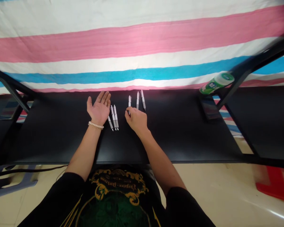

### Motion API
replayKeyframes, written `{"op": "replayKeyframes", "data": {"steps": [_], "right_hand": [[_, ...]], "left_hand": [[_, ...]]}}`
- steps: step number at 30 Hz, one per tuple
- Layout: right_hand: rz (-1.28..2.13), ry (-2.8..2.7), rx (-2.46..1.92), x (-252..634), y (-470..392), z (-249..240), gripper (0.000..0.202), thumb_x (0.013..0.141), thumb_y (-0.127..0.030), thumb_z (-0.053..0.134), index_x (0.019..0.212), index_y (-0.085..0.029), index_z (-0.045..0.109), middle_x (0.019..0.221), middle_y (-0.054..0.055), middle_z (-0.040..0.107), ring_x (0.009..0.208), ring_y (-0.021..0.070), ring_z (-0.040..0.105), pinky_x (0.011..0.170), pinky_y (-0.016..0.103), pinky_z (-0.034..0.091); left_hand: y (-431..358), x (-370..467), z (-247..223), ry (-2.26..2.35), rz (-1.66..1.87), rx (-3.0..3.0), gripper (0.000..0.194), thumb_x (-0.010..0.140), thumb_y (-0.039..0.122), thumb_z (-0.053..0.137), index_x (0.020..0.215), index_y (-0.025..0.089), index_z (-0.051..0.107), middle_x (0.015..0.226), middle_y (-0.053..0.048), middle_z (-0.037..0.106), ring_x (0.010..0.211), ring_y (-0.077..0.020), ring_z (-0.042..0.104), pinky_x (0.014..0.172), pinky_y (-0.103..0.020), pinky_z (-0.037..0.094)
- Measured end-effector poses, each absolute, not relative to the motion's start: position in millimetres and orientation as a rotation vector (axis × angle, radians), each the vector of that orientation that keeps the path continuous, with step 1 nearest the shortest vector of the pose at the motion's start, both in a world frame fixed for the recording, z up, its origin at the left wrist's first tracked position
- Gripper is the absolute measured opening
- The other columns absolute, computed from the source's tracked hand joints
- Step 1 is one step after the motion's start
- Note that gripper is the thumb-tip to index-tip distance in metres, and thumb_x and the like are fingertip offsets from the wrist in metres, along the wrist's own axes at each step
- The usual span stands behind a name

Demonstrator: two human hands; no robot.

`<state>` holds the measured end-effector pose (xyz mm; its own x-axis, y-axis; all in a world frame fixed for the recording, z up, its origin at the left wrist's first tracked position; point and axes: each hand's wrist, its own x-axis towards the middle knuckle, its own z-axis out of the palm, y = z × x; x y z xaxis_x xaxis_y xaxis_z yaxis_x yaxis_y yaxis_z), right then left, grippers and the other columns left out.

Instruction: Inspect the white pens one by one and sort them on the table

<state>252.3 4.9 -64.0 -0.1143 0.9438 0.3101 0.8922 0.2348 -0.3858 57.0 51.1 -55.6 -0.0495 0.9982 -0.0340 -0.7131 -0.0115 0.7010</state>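
Observation:
On the black table (61, 142), my left hand (99, 109) lies palm up with its fingers stretched out and nothing in it. Right beside it are three white and grey pens (115, 117) side by side, one partly behind the hand. My right hand (137, 119) is palm down, its fingers closed on the lower part of a white pen (129, 101). Just beyond that hand lie two more pens, one upright in view (137, 100) and one slightly slanted (143, 100).
A green and white canister (216, 83) lies tilted at the table's back right, by a black metal frame (236, 78). Striped cloth (132, 41) hangs behind the table. A red stool (274, 186) stands at the lower right, a grey one (21, 184) at the lower left.

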Motion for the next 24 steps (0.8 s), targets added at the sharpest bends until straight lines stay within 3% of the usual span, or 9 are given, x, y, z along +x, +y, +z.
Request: {"op": "replayKeyframes", "data": {"steps": [4, 7, 12, 18, 24], "right_hand": [[0.224, -2.049, -1.759, 251, 3, -59, 0.032, 0.099, -0.039, 0.048, 0.118, -0.020, 0.066, 0.082, 0.006, 0.074, 0.069, 0.0188, 0.066, 0.060, 0.028, 0.032], [0.458, -2.256, -1.500, 241, -4, -58, 0.030, 0.099, -0.040, 0.051, 0.118, -0.022, 0.064, 0.079, 0.002, 0.073, 0.068, 0.0165, 0.065, 0.062, 0.026, 0.033], [0.526, -2.463, -1.334, 226, -12, -58, 0.019, 0.098, -0.034, 0.052, 0.105, -0.022, 0.065, 0.087, 0.004, 0.074, 0.073, 0.0162, 0.064, 0.060, 0.026, 0.028], [0.554, -2.463, -1.336, 227, -9, -57, 0.024, 0.101, -0.037, 0.047, 0.100, -0.021, 0.065, 0.091, 0.006, 0.074, 0.075, 0.0162, 0.063, 0.062, 0.027, 0.028], [0.552, -2.408, -1.360, 232, -8, -59, 0.012, 0.093, -0.029, 0.053, 0.091, -0.021, 0.063, 0.078, 0.003, 0.069, 0.067, 0.0154, 0.058, 0.060, 0.026, 0.029]], "left_hand": [[51, 55, -58, 0.685, 1.538, 0.517, 0.060, 0.090, 0.069, 0.044, 0.105, 0.020, 0.075, 0.116, -0.014, 0.071, 0.111, -0.0258, 0.066, 0.084, -0.035, 0.053], [52, 56, -57, 0.712, 1.536, 0.464, 0.059, 0.092, 0.067, 0.041, 0.097, 0.019, 0.075, 0.101, -0.014, 0.073, 0.090, -0.0215, 0.068, 0.074, -0.032, 0.054], [51, 59, -54, 0.675, 1.488, 0.428, 0.056, 0.094, 0.064, 0.040, 0.084, 0.019, 0.072, 0.084, -0.011, 0.068, 0.072, -0.0168, 0.063, 0.066, -0.030, 0.052], [50, 62, -50, 0.627, 1.465, 0.413, 0.051, 0.095, 0.059, 0.042, 0.076, 0.019, 0.068, 0.074, -0.008, 0.061, 0.062, -0.0142, 0.056, 0.058, -0.028, 0.048], [46, 60, -49, 0.602, 1.457, 0.400, 0.042, 0.096, 0.050, 0.048, 0.071, 0.019, 0.063, 0.059, 0.000, 0.044, 0.046, -0.0084, 0.040, 0.045, -0.024, 0.036]]}}
